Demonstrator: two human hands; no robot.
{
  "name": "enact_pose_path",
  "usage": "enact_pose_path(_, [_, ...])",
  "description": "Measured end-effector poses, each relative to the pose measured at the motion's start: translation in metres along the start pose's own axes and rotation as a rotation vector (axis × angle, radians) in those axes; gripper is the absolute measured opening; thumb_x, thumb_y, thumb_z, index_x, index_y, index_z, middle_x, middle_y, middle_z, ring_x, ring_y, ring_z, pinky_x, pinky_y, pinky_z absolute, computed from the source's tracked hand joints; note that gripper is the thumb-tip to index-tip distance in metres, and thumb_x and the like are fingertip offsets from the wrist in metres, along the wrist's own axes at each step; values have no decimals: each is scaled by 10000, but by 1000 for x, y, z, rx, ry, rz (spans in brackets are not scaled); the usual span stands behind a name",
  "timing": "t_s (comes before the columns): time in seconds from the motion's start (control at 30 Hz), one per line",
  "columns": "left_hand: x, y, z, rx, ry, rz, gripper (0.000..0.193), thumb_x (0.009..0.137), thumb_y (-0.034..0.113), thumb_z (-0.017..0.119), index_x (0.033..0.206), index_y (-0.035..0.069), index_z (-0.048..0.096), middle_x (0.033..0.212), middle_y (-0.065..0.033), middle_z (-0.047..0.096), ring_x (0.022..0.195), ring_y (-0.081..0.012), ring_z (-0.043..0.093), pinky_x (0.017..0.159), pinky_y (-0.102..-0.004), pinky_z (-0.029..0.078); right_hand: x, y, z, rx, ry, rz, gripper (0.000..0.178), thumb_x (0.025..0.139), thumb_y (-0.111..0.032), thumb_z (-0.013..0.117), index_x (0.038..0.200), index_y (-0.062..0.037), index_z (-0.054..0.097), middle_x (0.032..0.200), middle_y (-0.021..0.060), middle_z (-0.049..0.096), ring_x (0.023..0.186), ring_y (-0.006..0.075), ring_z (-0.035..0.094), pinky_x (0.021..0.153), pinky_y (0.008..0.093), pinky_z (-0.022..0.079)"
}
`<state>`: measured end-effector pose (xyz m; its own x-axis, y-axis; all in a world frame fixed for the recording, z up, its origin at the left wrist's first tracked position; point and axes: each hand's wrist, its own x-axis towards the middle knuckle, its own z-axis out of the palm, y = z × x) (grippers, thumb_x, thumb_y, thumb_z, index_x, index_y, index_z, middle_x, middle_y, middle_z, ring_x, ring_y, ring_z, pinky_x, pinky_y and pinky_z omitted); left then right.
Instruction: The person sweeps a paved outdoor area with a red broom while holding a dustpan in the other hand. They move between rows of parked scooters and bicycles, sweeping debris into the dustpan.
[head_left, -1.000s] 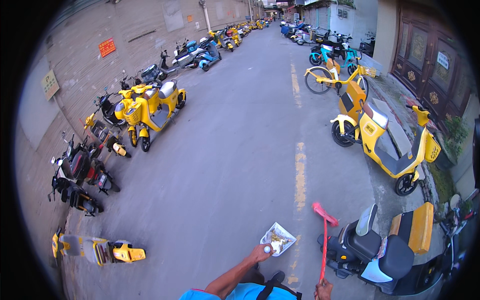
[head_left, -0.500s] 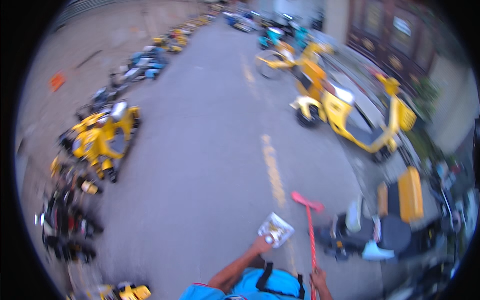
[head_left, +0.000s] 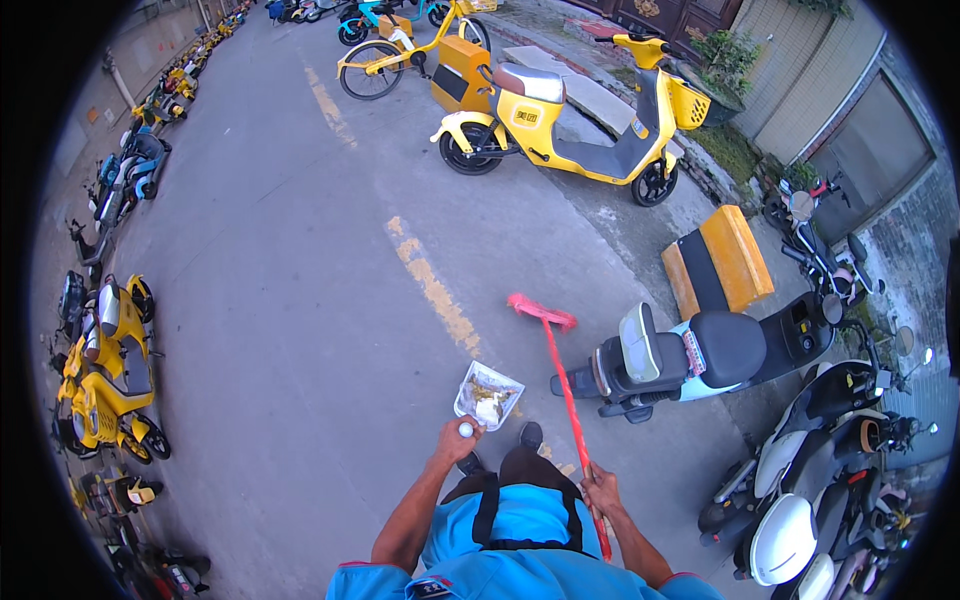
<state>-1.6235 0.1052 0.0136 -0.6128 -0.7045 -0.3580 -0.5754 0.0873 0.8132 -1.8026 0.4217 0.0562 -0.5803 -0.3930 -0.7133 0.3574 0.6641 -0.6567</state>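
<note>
My left hand (head_left: 456,441) is closed round the pale handle of a white dustpan (head_left: 507,380), held out in front of my body. Brown litter and a crumpled white scrap (head_left: 489,408) lie in the pan. On the other side, my right hand (head_left: 601,489) grips the red shaft of a broom (head_left: 563,377). The broom's pinkish-red head is farther out, right of the dustpan, and appears to be at ground level. Below the pan my dark shoes (head_left: 531,435) show on the grey pavement.
Close on my right stands a black-seated scooter (head_left: 727,349) beside an orange-and-black box (head_left: 718,262). A yellow scooter (head_left: 590,135) and a yellow bicycle (head_left: 415,60) are parked farther ahead. More scooters (head_left: 110,365) line the left side. A worn yellow line (head_left: 433,285) marks the road.
My view has turned to the right, so the parked vehicles shift leftward in the picture. The dustpan and broom are still in the same hands, and the blur is gone.
</note>
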Motion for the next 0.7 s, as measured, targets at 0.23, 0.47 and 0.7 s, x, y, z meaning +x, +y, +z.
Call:
enact_pose_path(0.23, [5,-3,6,-66,-29,-11,150,756,147,735,830,47,651,824,-138,686,807,-238,682,726,-373,516,47,-41,-32,32,-70,3,684,850,-29,599,1481,-20,336,676,54,561,436,131,504,390,302,414])
enact_pose_path(0.47, [3,5,-1,10,-11,-79,191,782,253,724,853,89,657,838,-133,684,832,-313,675,735,-393,511,-24,-114,-67,159,-211,181,693,828,-39,613,1474,-39,366,666,49,554,423,129,482,378,298,384])
enact_pose_path(0.7, [7,18,-4,98,-56,-175,199,788,311,715,876,140,665,909,-127,697,906,-354,663,764,-418,513,6,-113,-58,108,-127,92,672,827,-28,590,1466,-34,381,686,48,555,424,129,488,383,301,397])
